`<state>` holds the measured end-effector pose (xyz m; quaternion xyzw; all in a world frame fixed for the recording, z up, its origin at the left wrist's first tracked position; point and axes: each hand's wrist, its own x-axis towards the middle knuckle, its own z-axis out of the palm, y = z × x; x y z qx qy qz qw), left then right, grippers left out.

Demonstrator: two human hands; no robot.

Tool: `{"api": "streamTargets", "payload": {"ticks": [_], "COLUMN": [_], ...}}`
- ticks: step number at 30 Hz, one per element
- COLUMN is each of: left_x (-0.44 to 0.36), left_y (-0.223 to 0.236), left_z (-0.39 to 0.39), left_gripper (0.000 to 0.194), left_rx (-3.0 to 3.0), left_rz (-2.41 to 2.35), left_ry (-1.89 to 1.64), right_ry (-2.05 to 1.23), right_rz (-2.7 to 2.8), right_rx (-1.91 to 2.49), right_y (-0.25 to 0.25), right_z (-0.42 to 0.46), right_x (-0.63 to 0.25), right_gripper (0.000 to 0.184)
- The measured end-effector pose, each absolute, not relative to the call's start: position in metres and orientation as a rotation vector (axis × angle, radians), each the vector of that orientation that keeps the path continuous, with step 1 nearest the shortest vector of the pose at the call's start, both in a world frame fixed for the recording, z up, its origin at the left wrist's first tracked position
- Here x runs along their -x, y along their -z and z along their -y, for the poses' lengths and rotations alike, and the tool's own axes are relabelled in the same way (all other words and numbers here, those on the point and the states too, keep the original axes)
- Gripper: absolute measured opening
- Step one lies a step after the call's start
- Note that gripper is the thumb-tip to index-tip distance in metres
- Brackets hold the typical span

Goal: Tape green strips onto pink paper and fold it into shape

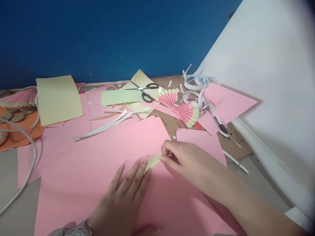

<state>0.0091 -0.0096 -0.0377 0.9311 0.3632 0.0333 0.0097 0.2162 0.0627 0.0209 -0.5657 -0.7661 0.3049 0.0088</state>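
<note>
My left hand [124, 196] lies flat on the large pink sheet [81, 177], fingers stretched out and a little apart, covering the left end of a narrow green-and-yellow strip [154, 162], so I can't see how far it runs beneath them. My right hand [180, 155] pinches the strip's far right end between thumb and fingertips, which hide its very tip; the other fingers curl in and are hard to tell apart. The near edge of the view cuts off most of my left thumb and part of something shiny and grey at my wrist. Farther off, black-handled scissors [141, 88] lie open, partly over a pale green piece of paper [118, 97]. To their right is a pink pleated fan [188, 113] with a green-yellow edge. Far right, loops of white tape [190, 87] tangle together, and a pen-like tool [215, 117] lies just nearer, its tip too small to make out. On the left, beyond a pale yellow sheet [59, 100], another pleated piece [23, 97] is cut off by the left edge, as are the brown round things [18, 118] on the orange sheet [22, 137], partly crossed by a white cable [34, 150].
</note>
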Motion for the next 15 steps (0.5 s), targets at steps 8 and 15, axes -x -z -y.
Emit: {"api": "streamTargets", "payload": {"ticks": [8, 15], "left_x": [-0.013, -0.011], "left_y": [0.032, 0.03], "left_z": [-0.003, 0.004], "left_gripper": [0.084, 0.081], "left_rx": [-2.894, -2.921], "left_rz": [-1.089, -1.181], "left_ry": [-0.186, -0.201], "right_ry": [-0.999, -1.012], "right_rz": [2.442, 2.409], "right_rx": [1.805, 1.751], "right_y": [-0.028, -0.025], "right_z": [-0.065, -0.06], "right_x": [-0.215, -0.211], "right_gripper": [0.021, 0.021]}}
